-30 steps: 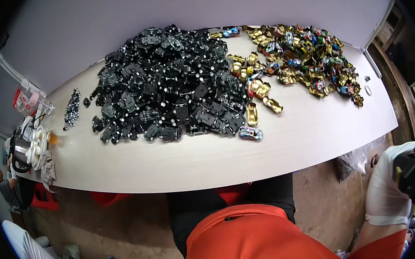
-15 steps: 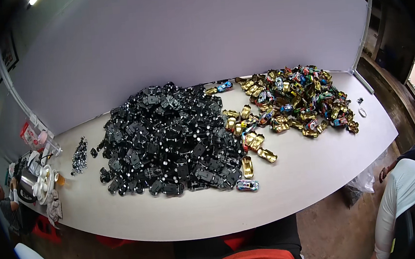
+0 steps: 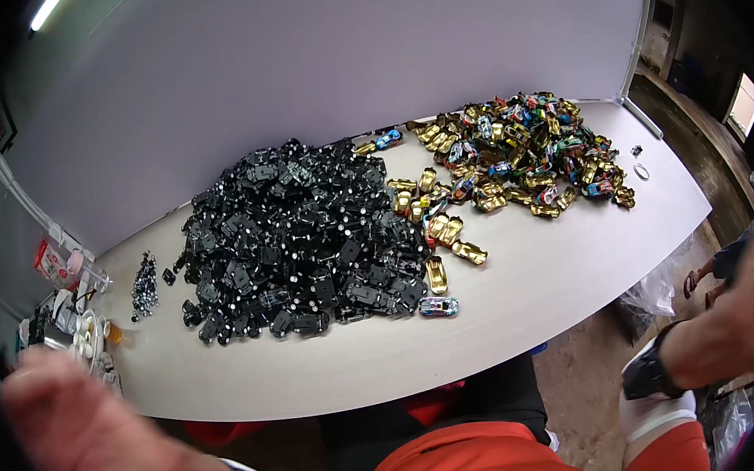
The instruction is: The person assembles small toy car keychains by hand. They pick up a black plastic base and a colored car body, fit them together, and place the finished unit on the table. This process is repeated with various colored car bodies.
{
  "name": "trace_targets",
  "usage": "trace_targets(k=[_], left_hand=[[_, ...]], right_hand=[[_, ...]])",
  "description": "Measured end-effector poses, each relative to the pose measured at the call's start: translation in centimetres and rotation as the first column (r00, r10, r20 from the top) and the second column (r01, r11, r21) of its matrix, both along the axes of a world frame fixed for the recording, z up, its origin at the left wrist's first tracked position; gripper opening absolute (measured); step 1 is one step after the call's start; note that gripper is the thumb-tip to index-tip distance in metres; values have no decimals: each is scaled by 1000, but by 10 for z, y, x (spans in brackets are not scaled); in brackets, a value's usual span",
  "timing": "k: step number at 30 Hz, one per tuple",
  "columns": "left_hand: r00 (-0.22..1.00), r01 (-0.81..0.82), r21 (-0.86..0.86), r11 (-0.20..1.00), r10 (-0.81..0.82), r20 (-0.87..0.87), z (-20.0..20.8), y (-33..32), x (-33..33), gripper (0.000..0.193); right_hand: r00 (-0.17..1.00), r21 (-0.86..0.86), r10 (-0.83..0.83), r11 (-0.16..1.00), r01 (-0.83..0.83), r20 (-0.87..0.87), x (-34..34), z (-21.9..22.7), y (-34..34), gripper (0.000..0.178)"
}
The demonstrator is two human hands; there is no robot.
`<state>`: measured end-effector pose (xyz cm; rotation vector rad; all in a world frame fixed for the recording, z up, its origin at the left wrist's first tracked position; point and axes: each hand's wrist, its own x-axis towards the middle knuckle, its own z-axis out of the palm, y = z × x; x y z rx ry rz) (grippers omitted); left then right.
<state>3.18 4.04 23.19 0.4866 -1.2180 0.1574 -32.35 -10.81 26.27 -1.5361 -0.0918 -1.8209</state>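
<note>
My left hand [image 3: 100,434] is raised close at the lower left, in front of the table's left end. Its fingers are smeared by motion. At the right rim, my right hand [image 3: 742,313] is also up, its fingers lost in the dark edge. Both wrists wear dark bands. Neither hand touches anything on the table. A large heap of black toy car chassis [image 3: 306,232] covers the middle of the table. To its right lies a heap of gold and multicoloured toy car bodies [image 3: 521,153]. One multicoloured toy car [image 3: 438,306] rests near the front edge of the black heap.
The pale table [image 3: 525,312] is backed by a grey partition [image 3: 318,54]. Small shiny parts [image 3: 144,285] lie in a pile at the left. Beyond them stand white dishes [image 3: 90,333] and an amber cup [image 3: 114,332]. A white ring [image 3: 642,171] sits far right.
Both my hands have come up into view at the left and right sides. The view has shifted slightly, with the table a little higher. The heaps look unchanged.
</note>
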Motion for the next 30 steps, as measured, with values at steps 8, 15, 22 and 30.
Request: trace_targets(k=[8,15,22,30], left_hand=[[941,-337,869,362,100,324,-221,-80,4,25],[691,-684,595,422,111,715,-213,-97,-8,33],[558,-795,507,333,72,827,-220,-115,6,34],[650,-696,561,448,61,757,-220,-127,18,15]], right_hand=[[289,-159,-242,946,284,-926,122,-232,-56,24],[-71,-156,-147,974,165,-987,135,-242,-61,25],[-69,-236,-232,971,49,-970,116,-231,-72,35],[402,129,-49,906,402,-914,102,-238,-67,16]])
